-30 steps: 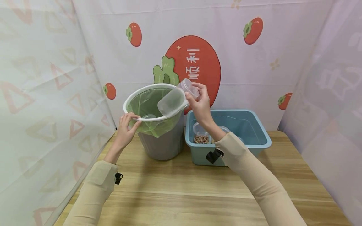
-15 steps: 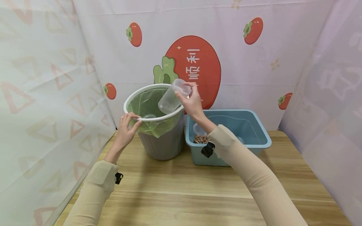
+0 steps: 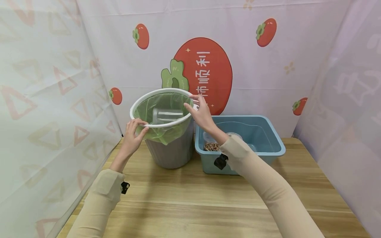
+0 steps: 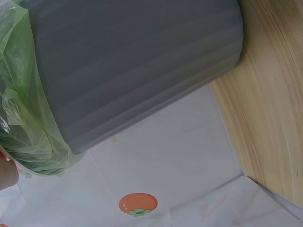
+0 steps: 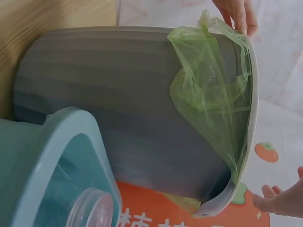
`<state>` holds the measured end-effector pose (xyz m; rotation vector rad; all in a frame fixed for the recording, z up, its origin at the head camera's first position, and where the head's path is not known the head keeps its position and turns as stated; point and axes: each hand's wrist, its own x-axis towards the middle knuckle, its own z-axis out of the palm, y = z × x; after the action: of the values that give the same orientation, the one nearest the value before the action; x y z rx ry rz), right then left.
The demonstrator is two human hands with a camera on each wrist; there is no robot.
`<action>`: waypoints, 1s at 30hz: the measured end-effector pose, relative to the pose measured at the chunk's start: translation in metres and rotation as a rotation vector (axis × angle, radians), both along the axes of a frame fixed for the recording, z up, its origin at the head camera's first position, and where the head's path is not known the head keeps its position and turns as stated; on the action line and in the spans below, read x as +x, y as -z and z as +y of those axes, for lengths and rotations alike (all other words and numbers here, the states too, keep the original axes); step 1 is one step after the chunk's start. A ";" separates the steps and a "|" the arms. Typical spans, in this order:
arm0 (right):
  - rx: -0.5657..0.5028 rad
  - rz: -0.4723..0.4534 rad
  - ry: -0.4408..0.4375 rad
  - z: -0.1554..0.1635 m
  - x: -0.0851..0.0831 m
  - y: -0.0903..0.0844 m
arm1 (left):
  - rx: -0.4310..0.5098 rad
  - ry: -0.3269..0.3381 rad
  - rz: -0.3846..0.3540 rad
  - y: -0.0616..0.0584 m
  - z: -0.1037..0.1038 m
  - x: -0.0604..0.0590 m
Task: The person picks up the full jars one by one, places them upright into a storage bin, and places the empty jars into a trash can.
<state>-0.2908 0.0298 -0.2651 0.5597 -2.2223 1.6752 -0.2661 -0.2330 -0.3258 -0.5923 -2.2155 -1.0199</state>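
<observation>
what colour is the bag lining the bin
The bag is translucent light green, clearest in the right wrist view.

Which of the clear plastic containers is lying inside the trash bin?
The empty clear container, on its side on the green liner in the trash bin. The other containers sit in the blue tub; one shows brown contents.

Our hands meet the bin (image 3: 169, 152) and tub (image 3: 268, 150) side by side; bare worktop (image 3: 190, 205) lies nearer us.

Both arms reach forward in beige sleeves, a dark clip at each wrist. The left hand (image 3: 133, 133) has its fingers curled in a grip. The right hand (image 3: 201, 113) is raised, fingers spread and relaxed, holding nothing.
</observation>
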 end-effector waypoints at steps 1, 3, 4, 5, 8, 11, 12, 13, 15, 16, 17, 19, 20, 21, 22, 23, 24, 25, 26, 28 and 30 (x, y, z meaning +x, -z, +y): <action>-0.001 -0.004 -0.003 0.002 0.002 0.002 | 0.002 -0.001 0.000 0.000 0.000 0.000; -0.008 -0.009 -0.012 0.005 0.006 0.005 | 0.005 -0.001 0.002 0.000 0.000 0.000; -0.012 -0.010 -0.018 0.007 0.009 0.007 | 0.006 0.000 0.002 0.000 0.000 0.000; -0.019 -0.009 -0.026 0.008 0.010 0.009 | 0.008 0.000 0.005 0.001 0.000 0.000; -0.036 0.009 -0.054 0.013 0.017 0.013 | 0.014 0.002 0.016 0.001 -0.001 0.001; -0.038 0.010 -0.073 0.018 0.034 0.006 | 0.019 0.003 0.030 0.001 -0.001 0.001; -0.040 0.007 -0.082 0.020 0.039 0.004 | 0.022 0.003 0.034 0.001 -0.002 0.001; -0.041 0.007 -0.091 0.022 0.042 0.005 | 0.026 0.004 0.040 0.000 -0.002 0.002; -0.027 0.008 -0.104 0.027 0.046 0.007 | 0.032 0.007 0.058 0.000 -0.001 0.002; -0.022 0.019 -0.110 0.030 0.045 0.012 | 0.037 0.007 0.067 0.000 -0.001 0.002; -0.014 0.025 -0.114 0.033 0.043 0.018 | 0.042 0.005 0.077 0.000 -0.001 0.003; 0.007 0.049 -0.121 0.039 0.040 0.029 | 0.048 -0.007 0.091 -0.001 0.000 0.004; 0.017 0.060 -0.124 0.041 0.042 0.032 | 0.048 -0.018 0.094 -0.001 0.001 0.006; 0.021 0.068 -0.126 0.044 0.044 0.034 | 0.048 -0.032 0.096 0.000 0.002 0.008; 0.022 0.073 -0.127 0.047 0.047 0.037 | 0.046 -0.045 0.098 0.000 0.003 0.010; 0.029 0.079 -0.125 0.049 0.050 0.040 | 0.041 -0.062 0.100 0.000 0.004 0.012; 0.034 0.091 -0.126 0.052 0.052 0.042 | 0.037 -0.076 0.105 0.000 0.005 0.014; 0.039 0.099 -0.123 0.054 0.054 0.045 | 0.035 -0.088 0.111 0.001 0.006 0.016; 0.050 0.109 -0.116 0.057 0.056 0.047 | 0.036 -0.097 0.120 0.002 0.008 0.018; 0.081 0.139 -0.099 0.062 0.060 0.053 | 0.042 -0.112 0.148 0.003 0.010 0.022; 0.111 0.185 -0.088 0.068 0.063 0.059 | 0.056 -0.116 0.182 0.005 0.013 0.026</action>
<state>-0.2280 0.0975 -0.3239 0.8164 -2.1941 1.4807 -0.2402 -0.2200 -0.3312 -0.5047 -2.0308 -0.9268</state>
